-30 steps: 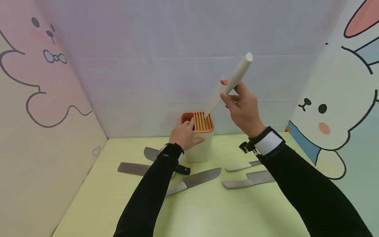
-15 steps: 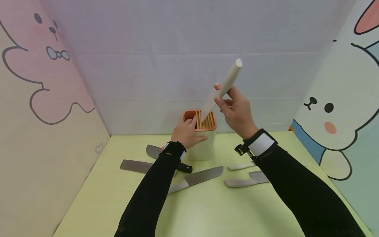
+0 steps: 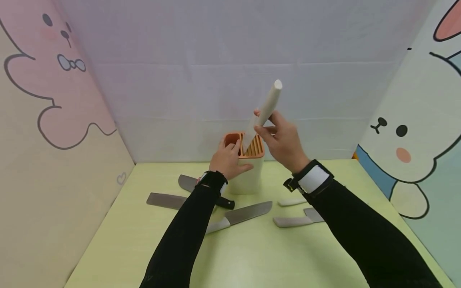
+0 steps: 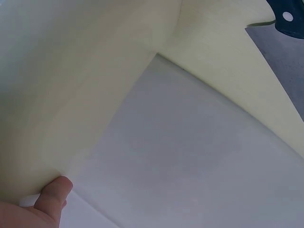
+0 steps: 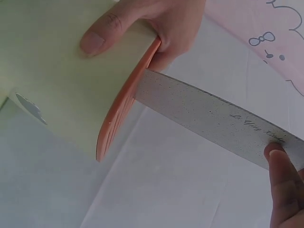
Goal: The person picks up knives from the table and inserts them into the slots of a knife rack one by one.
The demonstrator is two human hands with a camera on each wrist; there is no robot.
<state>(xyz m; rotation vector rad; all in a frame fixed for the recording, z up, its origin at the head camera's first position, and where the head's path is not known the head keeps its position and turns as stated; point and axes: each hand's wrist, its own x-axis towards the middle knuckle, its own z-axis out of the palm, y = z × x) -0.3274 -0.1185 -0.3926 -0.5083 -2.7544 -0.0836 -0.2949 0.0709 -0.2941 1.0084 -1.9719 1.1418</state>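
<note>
A cream knife block (image 3: 251,179) with an orange slotted top (image 3: 255,147) stands at the back of the yellow-green table (image 3: 252,256). My left hand (image 3: 230,158) grips the block's left side, fingers at the top rim. My right hand (image 3: 268,126) holds a cream-handled knife (image 3: 269,103) tilted, its blade tip down in the slots. In the right wrist view the speckled blade (image 5: 213,118) enters the orange top (image 5: 126,104) beside the left hand (image 5: 142,23), and a fingertip (image 5: 285,185) presses on the blade. In the left wrist view a thumb (image 4: 52,199) lies against the block's wall (image 4: 71,95).
Several knives lie in front of the block: a cleaver (image 3: 165,200), a black-handled knife (image 3: 225,204), a white-handled knife (image 3: 245,212), a small white-handled one (image 3: 289,202) and another cleaver (image 3: 288,221). Cartoon-printed walls close in the left, back and right.
My right hand has come down and to the left with the knife, and the blade tip now sits in the block's slots. The left hand has stayed on the block.
</note>
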